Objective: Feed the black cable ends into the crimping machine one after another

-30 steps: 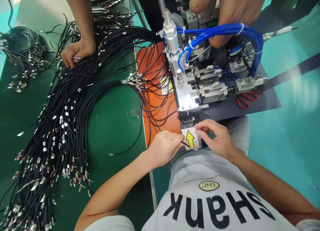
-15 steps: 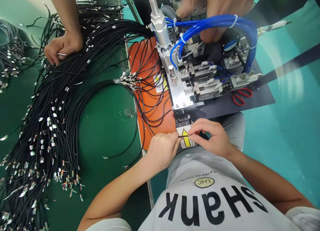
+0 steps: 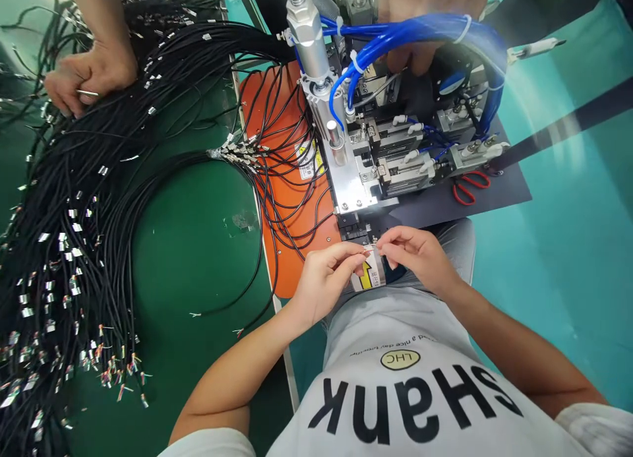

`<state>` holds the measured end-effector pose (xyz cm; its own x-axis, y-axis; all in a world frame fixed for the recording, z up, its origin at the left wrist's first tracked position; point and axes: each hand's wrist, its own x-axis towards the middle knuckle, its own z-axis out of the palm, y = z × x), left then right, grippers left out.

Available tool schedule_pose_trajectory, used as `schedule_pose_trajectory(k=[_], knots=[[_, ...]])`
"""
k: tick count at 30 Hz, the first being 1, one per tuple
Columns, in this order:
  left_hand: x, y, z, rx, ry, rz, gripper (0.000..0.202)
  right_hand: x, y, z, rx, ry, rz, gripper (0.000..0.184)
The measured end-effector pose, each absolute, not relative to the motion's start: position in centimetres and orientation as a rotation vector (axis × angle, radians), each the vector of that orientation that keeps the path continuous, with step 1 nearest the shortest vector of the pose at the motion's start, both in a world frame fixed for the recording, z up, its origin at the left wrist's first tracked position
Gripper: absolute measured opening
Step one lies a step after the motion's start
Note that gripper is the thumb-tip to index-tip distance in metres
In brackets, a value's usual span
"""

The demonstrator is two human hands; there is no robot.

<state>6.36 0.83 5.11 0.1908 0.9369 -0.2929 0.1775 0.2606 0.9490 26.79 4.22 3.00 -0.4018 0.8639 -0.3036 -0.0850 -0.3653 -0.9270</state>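
Observation:
My left hand point(image 3: 324, 282) and my right hand point(image 3: 418, 252) meet in a pinch at the front of a small metal machine point(image 3: 361, 173), just above its white label with a yellow arrow point(image 3: 368, 275). Between the fingertips of both hands is the thin end of a black cable point(image 3: 368, 248), right at the machine's dark front block. The tip itself is too small to make out. More black cables point(image 3: 281, 200) loop over an orange mat point(image 3: 291, 246) left of the machine.
A large heap of black cables with metal clips point(image 3: 74, 233) covers the green table point(image 3: 198, 246). Another person's hand point(image 3: 86, 71) rests on cables at the far left, another point(image 3: 420, 22) behind the blue hoses point(image 3: 410, 31). Red scissors point(image 3: 467, 186) lie right of the machine.
Both hands have lifted the cable end from across the arrow label up to the machine's front block. The view has drifted, shifting everything left and up.

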Motion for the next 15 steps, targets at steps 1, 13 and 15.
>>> schedule_pose_trajectory(k=[1,13,15], knots=[[6.4,0.8,5.2,1.185,1.275,0.771,0.021,26.6,4.4,3.0,-1.106,-1.164,1.864,0.012],[6.6,0.3,4.8,1.441,1.471,0.872,0.014,25.2,3.4,3.7,-1.214,-1.597,1.282,0.008],[6.7,0.3,4.4,1.474,1.499,0.896,0.014,25.0,2.8,3.1,-1.17,-1.718,1.035,0.006]])
